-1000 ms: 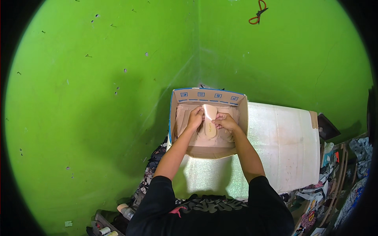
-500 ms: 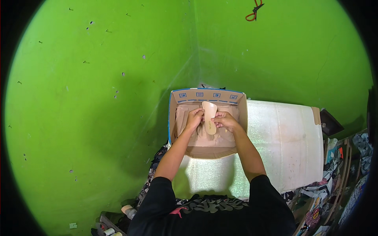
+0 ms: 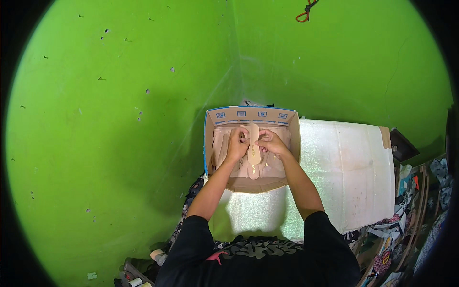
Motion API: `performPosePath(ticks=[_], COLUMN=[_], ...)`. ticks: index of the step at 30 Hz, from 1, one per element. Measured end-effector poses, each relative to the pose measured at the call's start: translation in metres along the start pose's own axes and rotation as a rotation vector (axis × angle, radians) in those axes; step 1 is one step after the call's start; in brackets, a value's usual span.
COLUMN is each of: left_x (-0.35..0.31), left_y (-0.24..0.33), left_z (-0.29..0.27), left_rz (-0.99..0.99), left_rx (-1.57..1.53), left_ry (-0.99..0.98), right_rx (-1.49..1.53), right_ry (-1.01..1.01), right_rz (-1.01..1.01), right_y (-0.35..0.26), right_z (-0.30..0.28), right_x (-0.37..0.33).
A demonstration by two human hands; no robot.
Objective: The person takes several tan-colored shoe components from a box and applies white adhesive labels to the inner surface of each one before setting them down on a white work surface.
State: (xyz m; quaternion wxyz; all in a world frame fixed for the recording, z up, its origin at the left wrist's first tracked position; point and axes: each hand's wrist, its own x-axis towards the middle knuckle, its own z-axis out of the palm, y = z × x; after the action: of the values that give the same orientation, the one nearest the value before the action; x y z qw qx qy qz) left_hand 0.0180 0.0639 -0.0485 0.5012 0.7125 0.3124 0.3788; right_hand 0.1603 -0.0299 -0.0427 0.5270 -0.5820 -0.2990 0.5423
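Note:
Above the inside of an open cardboard box, my right hand (image 3: pixel 271 143) pinches the right edge of a beige shoe insole (image 3: pixel 255 152) with gold printing. A second beige insole (image 3: pixel 254 173) shows from under it, its rounded end lower down. On the other side, my left hand (image 3: pixel 237 144) has its fingers curled round the left edge of the pair. Which of the two insoles it grips is partly hidden. More beige insole-like pieces (image 3: pixel 221 147) lie in the box (image 3: pixel 251 185), beneath my hands.
The box rests on a white foam-like slab (image 3: pixel 344 177) that stretches to the right. Green walls (image 3: pixel 95 143) meet in a corner behind it. Red-handled scissors (image 3: pixel 306 11) hang on the wall. Cloth scraps (image 3: pixel 387 234) pile up at right, and thread spools (image 3: pixel 136 282) stand at lower left.
A second insole now shows below the first, where only one was visible before. The upper insole has turned more upright, and my left fingers have curled in beside it.

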Motion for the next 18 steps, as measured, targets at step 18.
performPosePath(ticks=[18], left_x=[-0.007], left_y=[0.009], left_z=[-0.004], left_rz=[0.101], left_rx=[0.307], left_ry=[-0.022], right_rx=[-0.178], right_ry=[0.116], right_rz=[-0.173], right_y=[-0.01], right_z=[0.009], right_x=[-0.015])
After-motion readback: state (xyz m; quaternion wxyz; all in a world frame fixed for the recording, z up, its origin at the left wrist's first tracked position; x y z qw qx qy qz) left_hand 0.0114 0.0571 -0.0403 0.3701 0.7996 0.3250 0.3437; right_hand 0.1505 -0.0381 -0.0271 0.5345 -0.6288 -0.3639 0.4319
